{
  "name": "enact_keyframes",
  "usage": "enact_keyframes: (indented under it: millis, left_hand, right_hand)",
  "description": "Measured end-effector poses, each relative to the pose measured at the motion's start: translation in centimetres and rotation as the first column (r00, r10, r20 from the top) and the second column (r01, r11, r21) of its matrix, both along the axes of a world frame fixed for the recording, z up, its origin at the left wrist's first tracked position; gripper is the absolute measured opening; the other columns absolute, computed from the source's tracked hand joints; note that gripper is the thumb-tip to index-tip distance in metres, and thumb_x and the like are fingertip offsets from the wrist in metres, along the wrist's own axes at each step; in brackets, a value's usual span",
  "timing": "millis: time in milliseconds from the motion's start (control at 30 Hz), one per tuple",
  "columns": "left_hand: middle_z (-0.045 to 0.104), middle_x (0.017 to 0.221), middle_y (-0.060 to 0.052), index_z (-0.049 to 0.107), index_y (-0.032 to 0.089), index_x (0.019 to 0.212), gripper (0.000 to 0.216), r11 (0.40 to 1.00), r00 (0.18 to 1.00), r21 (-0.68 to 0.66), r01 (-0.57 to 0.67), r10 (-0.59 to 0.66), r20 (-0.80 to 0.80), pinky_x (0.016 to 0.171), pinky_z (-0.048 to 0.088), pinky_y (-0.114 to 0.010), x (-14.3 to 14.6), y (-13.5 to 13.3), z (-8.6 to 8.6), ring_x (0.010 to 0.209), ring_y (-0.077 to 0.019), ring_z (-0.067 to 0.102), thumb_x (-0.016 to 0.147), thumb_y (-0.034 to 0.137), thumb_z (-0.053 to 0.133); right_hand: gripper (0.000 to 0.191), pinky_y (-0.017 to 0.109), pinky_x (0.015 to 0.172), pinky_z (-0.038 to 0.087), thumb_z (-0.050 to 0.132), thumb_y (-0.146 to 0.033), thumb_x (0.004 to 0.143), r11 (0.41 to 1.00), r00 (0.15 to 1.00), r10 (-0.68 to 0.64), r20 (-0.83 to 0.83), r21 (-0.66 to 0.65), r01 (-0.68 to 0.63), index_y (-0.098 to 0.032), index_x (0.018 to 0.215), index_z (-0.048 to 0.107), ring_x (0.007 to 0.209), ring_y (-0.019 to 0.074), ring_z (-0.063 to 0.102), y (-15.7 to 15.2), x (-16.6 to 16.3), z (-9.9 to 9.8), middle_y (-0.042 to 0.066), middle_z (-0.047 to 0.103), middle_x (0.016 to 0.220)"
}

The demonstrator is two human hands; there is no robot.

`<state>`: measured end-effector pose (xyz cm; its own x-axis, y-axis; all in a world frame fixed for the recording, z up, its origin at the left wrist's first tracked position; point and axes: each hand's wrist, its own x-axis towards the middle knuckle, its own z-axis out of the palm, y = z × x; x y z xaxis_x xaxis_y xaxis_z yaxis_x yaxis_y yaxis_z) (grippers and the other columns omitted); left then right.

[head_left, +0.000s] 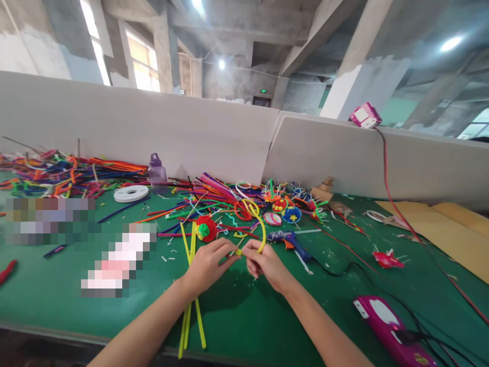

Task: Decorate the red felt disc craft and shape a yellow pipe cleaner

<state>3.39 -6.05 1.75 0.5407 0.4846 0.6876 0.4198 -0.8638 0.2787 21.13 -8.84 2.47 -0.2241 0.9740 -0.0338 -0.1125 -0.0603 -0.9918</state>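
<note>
Both hands meet above the green table (267, 326), just in front of the blue glue gun (291, 240), which serves as reference. Left hand (208, 265): thumb and forefinger pressed together, pinching the near end of a yellow pipe cleaner (263, 229) at a small yellow knot. Right hand (265, 262): fingers curled and closed on the same pipe cleaner just right of that knot. From the fingers the pipe cleaner rises and arcs back over the right hand, its far end looping left of the glue gun. Left of the glue gun, touching nothing held, sits a red pom-pom flower (205, 228) with a green centre; several straight yellow sticks (190, 306) run from beside it under the left wrist toward the table edge. Behind the glue gun: a heap of mixed coloured pipe cleaners (214, 196) and small round decorated pieces (291, 214). Far left of it, a white tape roll (131, 193) and a purple bottle (157, 171). Right of the glue gun, a black cable (344, 272) runs to a magenta device (389, 326) near the table edge; a red scrap (387, 259) lies apart.
</note>
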Motion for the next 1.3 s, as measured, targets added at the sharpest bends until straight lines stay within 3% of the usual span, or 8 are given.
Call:
enact_keyframes:
  millis: [367, 600, 667, 767, 900, 1033, 1167, 1300]
  left_hand:
    - [0.068, 0.082, -0.005, 0.063, 0.016, 0.091, 0.013, 0.993, 0.999, 0.108, 0.045, -0.046, 0.008, 0.068, 0.05, -0.024, 0.0, 0.2, -0.3, 0.075, -0.0142, 0.064, 0.089, 0.016, 0.05]
    - [0.062, 0.072, -0.004, 0.061, 0.016, 0.075, 0.017, 0.952, 0.995, -0.296, 0.077, -0.056, 0.079, 0.059, 0.043, -0.022, -0.4, 0.1, 1.1, 0.065, -0.0117, 0.056, 0.088, 0.022, 0.052]
    - [0.06, 0.065, -0.002, 0.059, 0.016, 0.071, 0.019, 0.882, 0.984, -0.466, 0.075, 0.011, 0.18, 0.055, 0.04, -0.022, -0.9, 0.9, 2.0, 0.059, -0.0107, 0.053, 0.086, 0.027, 0.056]
    - [0.053, 0.055, 0.002, 0.052, 0.016, 0.068, 0.027, 0.675, 0.876, -0.699, 0.234, 0.165, 0.453, 0.045, 0.034, -0.019, -1.7, 2.3, 3.0, 0.047, -0.0075, 0.044, 0.086, 0.035, 0.054]
    - [0.049, 0.057, 0.003, 0.049, 0.015, 0.068, 0.027, 0.387, 0.634, -0.678, 0.625, 0.255, 0.73, 0.041, 0.029, -0.014, -1.6, 3.6, 2.3, 0.047, -0.0048, 0.041, 0.08, 0.033, 0.064]
    - [0.05, 0.064, 0.002, 0.051, 0.013, 0.074, 0.019, 0.114, 0.482, -0.553, 0.825, 0.37, 0.795, 0.039, 0.028, -0.012, -1.4, 3.7, 0.8, 0.05, -0.0035, 0.044, 0.078, 0.022, 0.068]
    - [0.045, 0.062, 0.002, 0.051, 0.011, 0.075, 0.013, -0.015, 0.391, -0.436, 0.9, 0.471, 0.791, 0.037, 0.03, -0.011, -2.0, 3.8, 0.7, 0.046, -0.0022, 0.04, 0.086, 0.015, 0.055]
    - [0.044, 0.064, 0.002, 0.054, 0.009, 0.077, 0.015, -0.053, 0.325, -0.35, 0.935, 0.519, 0.79, 0.036, 0.031, -0.01, -2.0, 3.8, 0.7, 0.046, -0.0015, 0.04, 0.09, 0.013, 0.049]
  right_hand:
    - [0.028, 0.018, 0.034, 0.025, 0.061, -0.041, 0.076, 1.0, 0.999, 0.009, 0.041, -0.009, -0.008, -0.019, 0.068, 0.048, 0.031, 0.0053, 0.035, -0.1, 0.0, 0.1, -0.011, 0.04, 0.037]
    - [0.029, 0.018, 0.035, 0.026, 0.064, -0.043, 0.075, 1.0, 0.993, 0.026, 0.112, 0.007, -0.027, -0.017, 0.079, 0.053, 0.033, 0.0064, 0.039, 0.0, 0.9, 0.5, -0.01, 0.044, 0.039]
    - [0.035, 0.017, 0.034, 0.021, 0.064, -0.044, 0.074, 0.999, 0.99, -0.027, 0.14, 0.033, 0.022, -0.016, 0.094, 0.056, 0.035, 0.0072, 0.043, 0.7, 1.7, 1.3, -0.008, 0.049, 0.044]
    - [0.041, 0.018, 0.036, 0.027, 0.056, -0.048, 0.08, 0.976, 0.939, -0.182, 0.291, 0.17, 0.137, -0.016, 0.105, 0.057, 0.041, 0.0088, 0.05, 3.4, 3.0, 2.8, -0.005, 0.054, 0.054]
    - [0.028, 0.024, 0.061, 0.047, 0.05, -0.035, 0.086, 0.898, 0.454, -0.437, 0.777, 0.407, 0.167, -0.013, 0.098, 0.064, 0.068, 0.0156, 0.065, 9.8, 3.5, 3.7, 0.006, 0.068, 0.075]
    - [0.02, 0.03, 0.081, 0.045, 0.058, -0.028, 0.082, 0.894, 0.261, -0.449, 0.855, 0.434, 0.116, -0.013, 0.087, 0.07, 0.096, 0.0249, 0.064, 15.8, 2.1, 2.6, 0.015, 0.07, 0.095]
    - [0.028, 0.033, 0.077, 0.045, 0.061, -0.034, 0.078, 0.907, 0.12, -0.417, 0.901, 0.405, 0.117, -0.01, 0.088, 0.071, 0.097, 0.0298, 0.064, 19.2, 0.8, 1.0, 0.02, 0.069, 0.099]
    - [0.032, 0.03, 0.067, 0.045, 0.064, -0.041, 0.073, 0.912, 0.082, -0.402, 0.912, 0.39, 0.131, -0.013, 0.085, 0.072, 0.088, 0.0284, 0.066, 20.4, 0.7, 0.1, 0.017, 0.07, 0.092]
